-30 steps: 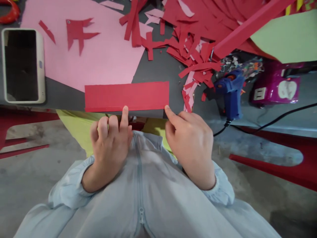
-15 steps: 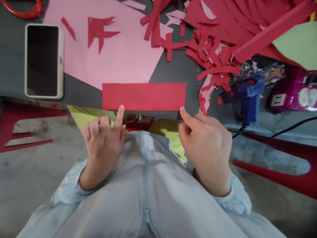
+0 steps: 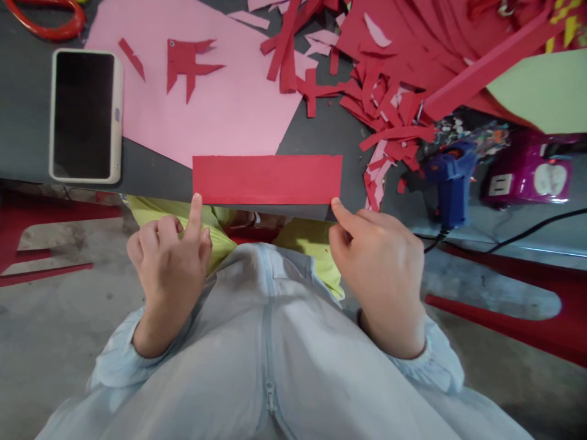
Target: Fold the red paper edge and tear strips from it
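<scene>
A red paper strip (image 3: 267, 179), folded into a long rectangle, lies along the near edge of the table. The index finger of my left hand (image 3: 169, 256) is stretched out and touches the strip's lower left corner; its other fingers are loosely bent and apart. At the lower right corner rests the outstretched index fingertip of my right hand (image 3: 383, 269), with the remaining fingers curled under. Neither hand grasps anything. Beyond the strip, a red paper cut-out (image 3: 188, 64) with pointed ends and a small eye-like dot lies on a pink sheet (image 3: 229, 116).
A phone (image 3: 84, 116) lies at left, below red-handled scissors (image 3: 50, 27), only partly in view. Red and pink paper scraps (image 3: 385, 104) are heaped at right, near a blue glue gun (image 3: 452, 183) and a purple device (image 3: 532, 171). A black cord (image 3: 527, 232) crosses the table edge.
My left index finger has slid left along the strip's lower edge to its left corner. My right hand stays at the right corner. The camera view has shifted slightly.
</scene>
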`<state>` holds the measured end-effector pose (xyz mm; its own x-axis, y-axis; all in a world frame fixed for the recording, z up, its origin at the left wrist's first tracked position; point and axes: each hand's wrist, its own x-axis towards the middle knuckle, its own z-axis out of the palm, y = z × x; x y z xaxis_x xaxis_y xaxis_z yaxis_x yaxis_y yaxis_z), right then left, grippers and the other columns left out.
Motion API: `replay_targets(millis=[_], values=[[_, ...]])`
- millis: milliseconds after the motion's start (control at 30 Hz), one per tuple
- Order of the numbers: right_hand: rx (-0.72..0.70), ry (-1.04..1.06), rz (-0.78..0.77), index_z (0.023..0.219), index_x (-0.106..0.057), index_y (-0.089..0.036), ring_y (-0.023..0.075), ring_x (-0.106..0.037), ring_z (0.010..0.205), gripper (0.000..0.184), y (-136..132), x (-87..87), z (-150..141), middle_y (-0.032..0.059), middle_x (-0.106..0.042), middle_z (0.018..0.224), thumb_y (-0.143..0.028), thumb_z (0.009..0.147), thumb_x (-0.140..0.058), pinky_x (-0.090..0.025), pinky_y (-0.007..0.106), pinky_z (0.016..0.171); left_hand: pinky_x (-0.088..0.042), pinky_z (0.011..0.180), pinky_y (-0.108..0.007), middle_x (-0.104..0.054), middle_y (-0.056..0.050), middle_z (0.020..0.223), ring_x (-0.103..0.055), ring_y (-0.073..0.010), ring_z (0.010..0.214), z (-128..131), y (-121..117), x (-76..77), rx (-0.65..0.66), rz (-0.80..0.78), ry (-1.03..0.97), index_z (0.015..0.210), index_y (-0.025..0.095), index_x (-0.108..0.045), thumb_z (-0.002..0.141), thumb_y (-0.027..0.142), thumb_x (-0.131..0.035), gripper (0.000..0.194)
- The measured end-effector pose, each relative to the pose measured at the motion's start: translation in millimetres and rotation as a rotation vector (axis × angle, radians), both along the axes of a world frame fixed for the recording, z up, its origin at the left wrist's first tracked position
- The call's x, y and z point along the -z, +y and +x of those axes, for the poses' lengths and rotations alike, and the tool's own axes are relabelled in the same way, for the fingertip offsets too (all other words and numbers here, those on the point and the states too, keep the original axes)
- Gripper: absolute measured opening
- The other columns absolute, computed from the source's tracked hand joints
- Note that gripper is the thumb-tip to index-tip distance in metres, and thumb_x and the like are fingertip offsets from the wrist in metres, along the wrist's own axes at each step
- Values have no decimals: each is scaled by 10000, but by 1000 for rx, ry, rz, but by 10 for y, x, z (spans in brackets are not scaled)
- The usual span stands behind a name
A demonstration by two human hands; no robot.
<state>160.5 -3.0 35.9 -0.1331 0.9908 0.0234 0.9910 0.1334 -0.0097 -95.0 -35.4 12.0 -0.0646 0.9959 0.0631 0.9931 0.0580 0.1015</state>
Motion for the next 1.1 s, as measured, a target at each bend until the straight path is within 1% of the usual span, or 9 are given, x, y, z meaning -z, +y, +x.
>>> replay_targets(millis=[233, 367, 533, 633, 733, 833, 967, 1033, 1100], values=[[-39, -70, -29, 1290, -685, -75, 186, -548, 663, 477, -29, 20, -42, 53, -610, 650, -138, 918, -393, -353, 306, 600, -392, 858, -496, -602, -108, 948, -512, -292, 923, -18, 34, 8, -3, -11, -9, 1475, 329, -528, 947, 397, -525, 533], [-37, -75, -25, 1313, -666, -63, 187, -559, 667, 474, -49, 49, -57, 49, -626, 657, -140, 929, -399, -366, 308, 615, -393, 836, -440, -612, -91, 905, -526, -263, 879, -55, 30, 63, -18, 117, -32, 1408, 280, -610, 947, 340, -512, 475], [-41, -51, -4, 1285, -678, -58, 181, -537, 656, 460, -46, 103, -57, 52, -623, 642, -145, 945, -380, -350, 308, 606, -400, 788, -397, -637, -72, 802, -559, -228, 788, -150, 57, 197, 2, 225, -80, 1059, 221, -757, 954, 289, -486, 298], [-47, -5, 1, 1297, -666, -33, 188, -532, 653, 477, -55, 139, -39, 70, -632, 654, -156, 952, -361, -333, 320, 593, -405, 734, -356, -638, -39, 726, -567, -202, 730, -177, 101, 266, 15, 254, -148, 862, 230, -714, 955, 337, -511, 247], [-49, 44, 10, 1303, -662, -36, 191, -520, 648, 488, -77, 167, -6, 73, -630, 653, -173, 952, -351, -322, 324, 591, -412, 680, -327, -594, -4, 664, -550, -184, 669, -183, 148, 294, -39, 308, -242, 729, 235, -602, 913, 381, -599, 235], [-56, 71, 32, 1307, -661, -57, 182, -497, 635, 487, -91, 184, 31, 63, -622, 643, -182, 949, -355, -303, 320, 584, -453, 774, -354, -593, -18, 751, -562, -206, 750, -204, 205, 274, -44, 383, -251, 882, 239, -642, 884, 379, -629, 141], [-67, 104, 53, 1299, -673, -70, 179, -489, 624, 483, -78, 209, 66, 62, -619, 640, -188, 948, -363, -284, 321, 576, -428, 950, -453, -618, -109, 1054, -569, -276, 1007, -249, 302, 209, 88, 357, -200, 1218, 274, -676, 909, 385, -614, 334], [-61, 121, 52, 1304, -676, -74, 186, -507, 637, 484, -65, 230, 77, 67, -627, 648, -191, 950, -366, -288, 323, 579, -418, 970, -481, -612, -127, 1124, -562, -299, 1072, -270, 353, 187, 124, 331, -201, 1191, 290, -703, 924, 381, -600, 300], [-53, 146, 57, 1317, -672, -78, 196, -536, 663, 483, -55, 255, 89, 75, -648, 675, -196, 956, -374, -309, 323, 592, -417, 987, -506, -623, -129, 1132, -565, -313, 1111, -291, 400, 177, 133, 342, -222, 1063, 281, -733, 921, 374, -604, 213]])
